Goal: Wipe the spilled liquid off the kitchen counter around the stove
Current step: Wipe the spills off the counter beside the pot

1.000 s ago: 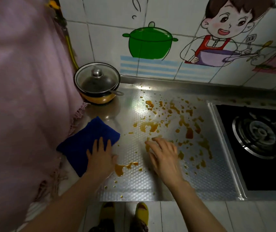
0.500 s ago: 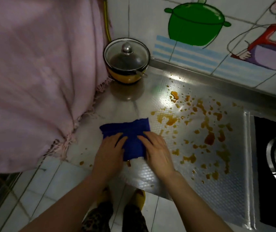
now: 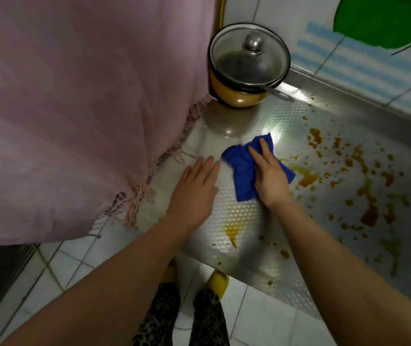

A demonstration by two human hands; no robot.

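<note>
A crumpled blue cloth (image 3: 242, 168) lies on the dimpled steel counter (image 3: 244, 248). My right hand (image 3: 269, 176) presses down on its right half, fingers pointing away from me. My left hand (image 3: 194, 193) rests flat on the counter just left of the cloth, fingers spread, off the fabric. Orange-brown spilled liquid (image 3: 369, 188) is spattered in blots and drops over the counter to the right of the cloth. A thin yellowish smear (image 3: 232, 233) sits near the front edge below the cloth.
A small yellow pot with a glass lid (image 3: 248, 63) stands at the back left corner, its handle pointing right. A pink fringed fabric (image 3: 79, 108) hangs over the counter's left end. The tiled wall (image 3: 364, 63) rises behind. Counter's front edge runs close to my legs.
My left hand has come off the cloth and now lies flat beside it. My right hand has pushed the cloth up and to the right, bunching it. A smear shows where it was.
</note>
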